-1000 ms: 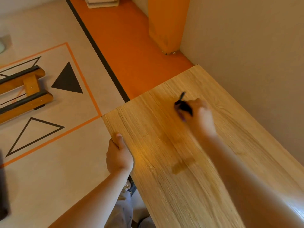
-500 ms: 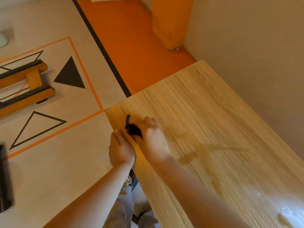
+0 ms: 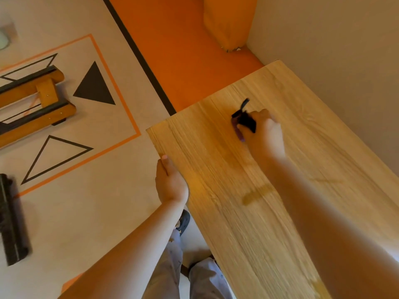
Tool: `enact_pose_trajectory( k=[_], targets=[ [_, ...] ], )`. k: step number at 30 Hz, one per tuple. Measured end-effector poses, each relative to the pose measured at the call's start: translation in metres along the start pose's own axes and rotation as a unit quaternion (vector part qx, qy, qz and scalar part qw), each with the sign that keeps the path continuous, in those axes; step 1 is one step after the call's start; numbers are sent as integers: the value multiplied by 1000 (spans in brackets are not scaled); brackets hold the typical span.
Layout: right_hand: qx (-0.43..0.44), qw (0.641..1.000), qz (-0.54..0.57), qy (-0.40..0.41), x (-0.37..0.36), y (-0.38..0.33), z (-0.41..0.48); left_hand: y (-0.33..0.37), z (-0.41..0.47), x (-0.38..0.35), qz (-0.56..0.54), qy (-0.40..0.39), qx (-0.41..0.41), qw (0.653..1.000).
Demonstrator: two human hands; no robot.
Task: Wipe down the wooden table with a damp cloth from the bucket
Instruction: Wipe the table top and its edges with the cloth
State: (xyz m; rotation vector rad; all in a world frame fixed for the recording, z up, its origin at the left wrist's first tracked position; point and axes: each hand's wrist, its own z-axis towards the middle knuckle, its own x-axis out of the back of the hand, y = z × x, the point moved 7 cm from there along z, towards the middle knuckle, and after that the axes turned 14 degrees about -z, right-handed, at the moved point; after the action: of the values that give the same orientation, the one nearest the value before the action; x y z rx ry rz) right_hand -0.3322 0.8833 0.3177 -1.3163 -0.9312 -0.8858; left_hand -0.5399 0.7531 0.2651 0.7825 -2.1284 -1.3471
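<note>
The wooden table (image 3: 237, 223) fills the frame from 2 to 6 o'clock. The left hand (image 3: 170, 182) grips its edge at 7 o'clock. At 2 o'clock, the right hand (image 3: 266, 132) clutches a dark cloth (image 3: 246, 120) against the tabletop.

My blurred right hand (image 3: 264, 134) covers most of the small dark cloth (image 3: 246, 121). The fingers of my left hand (image 3: 171, 182) are hidden below the edge of the light wooden table (image 3: 226, 229), which is itself cut off at right.

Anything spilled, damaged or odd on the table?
Nothing spilled or damaged. Only a darker streak on the wooden table, nearer the person than the right hand and its cloth: possibly damp from wiping, possibly a shadow.
</note>
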Motion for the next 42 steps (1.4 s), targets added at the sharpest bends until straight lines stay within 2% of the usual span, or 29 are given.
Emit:
enact_pose_trajectory(
  k=[4,7,10,12,14,16,18,22,26,29,32,34,36,39,42],
  targets=[
    [125,990,50,-43,-26,-72,-58,-12,9,-1,-99,-33,27,994],
    [154,985,46,-58,-38,-102,-85,-21,23,-1,-75,-89,19,993],
    [161,984,45,-65,-34,-96,-81,-23,25,2,-82,-166,70,980],
    [156,985,53,-58,-26,-82,-72,-18,27,6,-27,-235,76,969],
    [113,992,51,-38,-20,-62,-58,-17,33,12,-4,-299,104,949],
    [56,997,43,-21,-18,-49,-50,-12,40,19,10,-331,119,936],
    [48,998,42,-16,-24,-54,-54,-8,45,21,17,-350,113,930],
    [140,988,52,-49,-42,-110,-100,-6,49,23,14,-323,104,940],
    [168,983,53,-53,-43,-129,-124,-9,36,19,-3,-288,138,948],
    [123,986,80,-83,-34,-91,-100,-12,31,14,16,-287,134,948],
    [38,996,71,-33,-7,-38,-68,-15,29,14,-3,-263,135,955],
    [-27,998,61,5,6,-13,-55,-15,21,11,-34,-221,129,966],
    [-50,997,60,21,8,-9,-54,-20,11,4,-47,-174,137,974],
    [26,997,68,-27,-14,-42,-80,-25,4,-5,-108,-119,159,974],
    [85,992,68,-59,-38,-83,-125,-34,2,-7,-161,-120,210,957]
  ],
)
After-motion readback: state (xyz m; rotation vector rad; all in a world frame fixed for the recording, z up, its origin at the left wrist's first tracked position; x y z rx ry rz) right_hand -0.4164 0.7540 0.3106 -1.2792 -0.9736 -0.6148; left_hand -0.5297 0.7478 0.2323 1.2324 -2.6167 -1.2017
